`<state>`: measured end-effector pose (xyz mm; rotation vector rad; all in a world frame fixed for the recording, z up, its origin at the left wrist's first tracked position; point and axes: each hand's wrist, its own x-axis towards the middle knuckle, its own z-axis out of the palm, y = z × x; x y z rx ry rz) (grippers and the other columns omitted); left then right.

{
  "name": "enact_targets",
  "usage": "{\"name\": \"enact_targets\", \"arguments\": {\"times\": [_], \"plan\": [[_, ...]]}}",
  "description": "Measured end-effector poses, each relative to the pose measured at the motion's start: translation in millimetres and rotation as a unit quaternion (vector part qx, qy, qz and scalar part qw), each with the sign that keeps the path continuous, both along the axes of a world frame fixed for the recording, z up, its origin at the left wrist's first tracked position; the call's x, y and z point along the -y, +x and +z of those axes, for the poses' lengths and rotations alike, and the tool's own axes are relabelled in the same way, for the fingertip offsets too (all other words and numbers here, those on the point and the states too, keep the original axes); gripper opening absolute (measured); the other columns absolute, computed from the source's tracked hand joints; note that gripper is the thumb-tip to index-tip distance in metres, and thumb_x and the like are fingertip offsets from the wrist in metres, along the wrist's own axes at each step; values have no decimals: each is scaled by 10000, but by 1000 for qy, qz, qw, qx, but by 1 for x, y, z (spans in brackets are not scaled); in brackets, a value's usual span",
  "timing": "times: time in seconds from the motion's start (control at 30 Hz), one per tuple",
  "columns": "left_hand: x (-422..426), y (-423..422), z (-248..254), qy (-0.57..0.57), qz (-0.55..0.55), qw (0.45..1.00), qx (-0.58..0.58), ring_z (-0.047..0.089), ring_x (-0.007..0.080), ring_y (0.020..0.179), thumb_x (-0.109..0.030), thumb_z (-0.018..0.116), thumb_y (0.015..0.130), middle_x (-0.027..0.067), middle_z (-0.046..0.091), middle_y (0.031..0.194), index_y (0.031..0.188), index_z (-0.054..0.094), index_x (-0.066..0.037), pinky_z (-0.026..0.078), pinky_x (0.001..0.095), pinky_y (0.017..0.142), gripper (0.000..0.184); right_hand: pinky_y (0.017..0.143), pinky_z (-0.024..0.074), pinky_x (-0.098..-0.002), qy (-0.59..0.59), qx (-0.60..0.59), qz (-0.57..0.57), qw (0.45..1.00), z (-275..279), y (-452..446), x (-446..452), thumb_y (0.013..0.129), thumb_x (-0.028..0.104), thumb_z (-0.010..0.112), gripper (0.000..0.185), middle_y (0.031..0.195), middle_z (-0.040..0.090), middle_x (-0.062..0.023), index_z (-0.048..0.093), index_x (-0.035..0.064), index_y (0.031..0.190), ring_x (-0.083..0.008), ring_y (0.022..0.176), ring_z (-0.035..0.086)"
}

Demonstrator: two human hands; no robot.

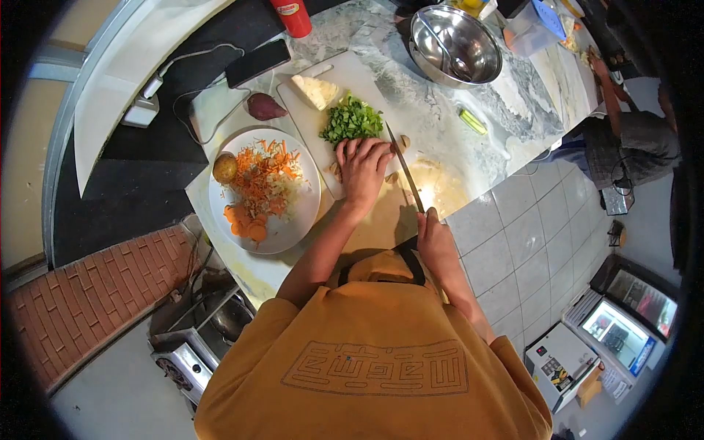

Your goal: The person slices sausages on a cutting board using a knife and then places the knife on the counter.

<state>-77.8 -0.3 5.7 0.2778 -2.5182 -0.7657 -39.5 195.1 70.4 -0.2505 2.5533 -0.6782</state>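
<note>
My right hand (438, 246) is wrapped round the handle of a kitchen knife (408, 173), its blade pointing away from me across the edge of the white cutting board (293, 103). Close beside the blade, my left hand (363, 174) rests on the board with its fingers bent downward. Whatever lies beneath those fingers is hidden. Just beyond the fingertips is a heap of chopped greens (350, 119). A pale wedge of cabbage (317, 91) sits farther up the board. Small garlic cloves (405, 141) lie near the knife, and others show beside my left hand.
Left of the board, a white plate (306, 218) holds shredded carrot (265, 176), carrot slices and a potato (225, 169). Around it are a purple onion (265, 107) and a phone (258, 63). A steel bowl (480, 62) and green stalks (473, 122) lie right. Another person (634, 147) stands farther right.
</note>
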Motion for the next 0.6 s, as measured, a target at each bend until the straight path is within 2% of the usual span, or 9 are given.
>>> {"name": "enact_targets", "arguments": {"times": [0.27,0.37,0.6], "plan": [[0,0,0,5,2,1000,-2,544,210,1004,-219,709,839,-46,647,991,949,715,-151,306,440,1038,129,610,482,-629,-4,9,2,1000,-7,0,2,1037,259,449,293,683,597,-355,460,-31,995,-566,737,601],[0,0,4,8,0,1000,9,551,215,1015,-213,716,840,-25,670,1022,985,737,-137,311,421,1020,165,624,483,-627,-3,31,-1,1000,-4,-2,4,1039,272,444,307,694,600,-355,464,-32,1000,-566,751,601],[1,-2,1,24,1,1000,3,561,206,991,-211,706,843,-41,666,987,936,742,-141,311,420,1024,122,636,487,-617,-17,34,4,999,-5,-5,4,1038,276,447,308,719,605,-356,472,-28,994,-564,762,601]]}}
